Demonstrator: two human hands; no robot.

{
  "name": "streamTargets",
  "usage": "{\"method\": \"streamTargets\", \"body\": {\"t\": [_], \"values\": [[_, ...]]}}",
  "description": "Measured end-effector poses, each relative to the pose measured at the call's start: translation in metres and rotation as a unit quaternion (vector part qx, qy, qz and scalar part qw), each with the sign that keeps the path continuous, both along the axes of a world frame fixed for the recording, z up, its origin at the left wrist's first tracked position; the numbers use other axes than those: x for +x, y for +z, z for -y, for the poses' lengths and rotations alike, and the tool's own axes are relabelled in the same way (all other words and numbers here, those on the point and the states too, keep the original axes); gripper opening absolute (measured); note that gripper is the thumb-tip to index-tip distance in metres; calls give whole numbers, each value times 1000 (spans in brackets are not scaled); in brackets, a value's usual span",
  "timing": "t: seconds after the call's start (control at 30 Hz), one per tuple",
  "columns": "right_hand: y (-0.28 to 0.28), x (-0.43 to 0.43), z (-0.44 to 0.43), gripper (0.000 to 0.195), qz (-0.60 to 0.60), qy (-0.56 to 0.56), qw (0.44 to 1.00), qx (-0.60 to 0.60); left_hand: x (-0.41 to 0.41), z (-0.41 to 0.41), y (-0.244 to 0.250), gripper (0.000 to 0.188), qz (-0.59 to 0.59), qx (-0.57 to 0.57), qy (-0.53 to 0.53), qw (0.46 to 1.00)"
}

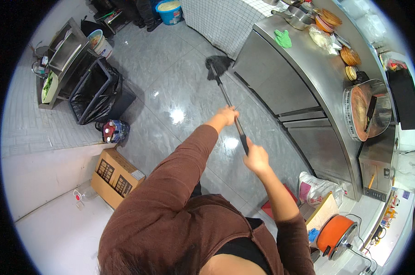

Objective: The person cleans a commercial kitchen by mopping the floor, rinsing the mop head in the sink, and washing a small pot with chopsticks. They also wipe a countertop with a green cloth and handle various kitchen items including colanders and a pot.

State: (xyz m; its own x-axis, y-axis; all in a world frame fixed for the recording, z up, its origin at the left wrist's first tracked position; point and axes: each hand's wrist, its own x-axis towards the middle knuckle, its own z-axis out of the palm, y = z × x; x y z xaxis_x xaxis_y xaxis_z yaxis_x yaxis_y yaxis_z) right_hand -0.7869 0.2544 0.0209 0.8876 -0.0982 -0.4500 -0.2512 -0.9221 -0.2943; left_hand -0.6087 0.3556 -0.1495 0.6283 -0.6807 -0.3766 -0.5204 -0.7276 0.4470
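Both of my hands grip the long metal handle of a mop (223, 90). Farther up the pole, my left hand (228, 115) is closed around the metal shaft. Nearer my body, my right hand (257, 158) holds the black grip at the pole's end. The dark mop head (221, 66) lies spread on the grey tiled floor (173, 82), close to the lower corner of the steel counter and the hanging checked cloth.
A steel counter (276, 74) runs along the right. On the left stand a lined trash bin (107, 80), bundled bottles (116, 131) and a cardboard box (117, 175). A blue bucket (169, 15) and another person's legs (145, 13) are at the far end. A white sack (317, 189) sits lower right.
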Motion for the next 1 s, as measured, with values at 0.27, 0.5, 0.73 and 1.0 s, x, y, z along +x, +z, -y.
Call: {"method": "streamTargets", "body": {"t": [0.27, 0.5, 0.73, 1.0], "values": [[-27, 61, -49, 42, 77, 194, 958, -194, 9, -44, 5, 26, 3, -14, 185, 983], [12, -77, 22, 53, 36, 224, 951, -212, -126, 4, 12, 50, -104, -74, 136, 982], [150, -218, 112, 47, 63, 250, 942, -213, -273, 84, 96, 66, 25, -194, 2, 981], [292, -393, 153, 61, -106, 74, 976, -176, -454, 164, 144, 42, -152, -436, -289, 838]]}}
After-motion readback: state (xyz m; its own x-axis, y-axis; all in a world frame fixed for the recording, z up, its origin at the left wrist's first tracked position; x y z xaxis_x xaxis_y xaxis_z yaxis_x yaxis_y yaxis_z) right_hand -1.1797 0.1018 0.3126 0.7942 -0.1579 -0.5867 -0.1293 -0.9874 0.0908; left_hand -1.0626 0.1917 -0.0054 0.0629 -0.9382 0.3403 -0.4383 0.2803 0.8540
